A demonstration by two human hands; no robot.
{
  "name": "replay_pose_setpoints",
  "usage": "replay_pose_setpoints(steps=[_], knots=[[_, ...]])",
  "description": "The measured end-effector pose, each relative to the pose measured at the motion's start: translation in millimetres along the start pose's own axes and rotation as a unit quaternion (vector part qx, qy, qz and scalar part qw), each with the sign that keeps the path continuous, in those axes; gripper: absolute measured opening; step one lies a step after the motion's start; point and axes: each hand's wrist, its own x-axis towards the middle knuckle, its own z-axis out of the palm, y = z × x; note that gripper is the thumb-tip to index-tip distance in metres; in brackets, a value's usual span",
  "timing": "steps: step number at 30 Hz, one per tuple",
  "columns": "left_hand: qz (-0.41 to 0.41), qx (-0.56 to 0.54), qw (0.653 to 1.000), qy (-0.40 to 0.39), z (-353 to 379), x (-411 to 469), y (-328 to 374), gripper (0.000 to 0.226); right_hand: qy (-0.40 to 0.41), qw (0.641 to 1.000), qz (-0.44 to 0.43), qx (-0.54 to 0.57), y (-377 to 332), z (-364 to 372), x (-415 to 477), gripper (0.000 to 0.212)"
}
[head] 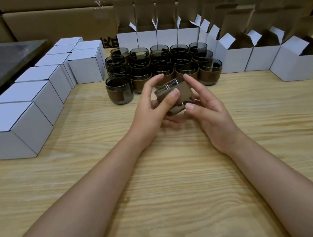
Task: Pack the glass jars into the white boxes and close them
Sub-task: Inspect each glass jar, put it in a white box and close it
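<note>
In the head view, closed white boxes (19, 127) stand edge to edge along the bench (162, 189) from 9 to 11 o'clock. Open white boxes (260, 56) with raised flaps run from 12 round to 2 o'clock. Between the two rows, at 12 o'clock, a block of standing jars (163, 64) is packed close. Plain wood stretches from that block to the near edge, crossed by both forearms. Just in front of the block, one glass jar (176, 94) with a brown band is held tipped over. The left hand (150, 113) cups it with the thumb on the band and the fingers (155, 80) loosely spread. The right hand (213, 117) meets it from 3 o'clock, thumb and forefinger touching it, the other fingers half open.
</note>
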Motion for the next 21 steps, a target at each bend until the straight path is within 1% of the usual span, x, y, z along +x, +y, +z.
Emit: replay_pose_setpoints(steps=[2, 3, 5, 6, 9, 12, 14, 15, 17, 18, 19, 21], knots=[[0.006, 0.012, 1.000, 0.000, 0, 0, 2, 0.040, 0.010, 0.999, -0.003, -0.053, 1, 3, -1, 0.065], [0.002, 0.017, 1.000, 0.000, 1, 1, 2, 0.042, 0.018, 0.997, -0.001, -0.074, 1, 4, -1, 0.066], [-0.018, 0.027, 0.999, 0.007, 2, 3, 0, 0.056, 0.032, 0.995, -0.001, -0.090, 1, 5, -2, 0.065], [-0.029, 0.031, 0.999, 0.012, 1, 4, 0, 0.061, 0.041, 0.995, -0.001, -0.090, 1, 5, -2, 0.062], [-0.043, 0.054, 0.998, 0.003, 0, 7, -3, 0.058, 0.079, 0.995, 0.015, -0.059, 1, 6, -1, 0.049], [-0.047, 0.087, 0.995, -0.001, 4, 7, -4, 0.061, 0.128, 0.991, 0.028, -0.034, 0, 9, 1, 0.048], [-0.040, 0.104, 0.993, 0.026, 7, 7, -6, 0.053, 0.152, 0.987, 0.033, -0.040, 1, 9, 2, 0.047], [-0.035, 0.102, 0.993, 0.042, 8, 7, -6, 0.046, 0.158, 0.986, 0.036, -0.044, 2, 8, 2, 0.043], [-0.037, 0.059, 0.996, 0.058, 7, 9, -8, 0.034, 0.163, 0.985, 0.038, -0.049, 4, 7, 3, 0.034], [-0.050, 0.004, 0.997, 0.051, 7, 11, -7, 0.030, 0.162, 0.985, 0.039, -0.051, 5, 7, 3, 0.031], [-0.067, -0.053, 0.996, 0.038, 7, 12, -6, 0.030, 0.163, 0.984, 0.039, -0.054, 6, 7, 4, 0.030], [-0.105, -0.130, 0.986, 0.010, 7, 12, -3, 0.032, 0.166, 0.984, 0.041, -0.057, 6, 7, 4, 0.028]])
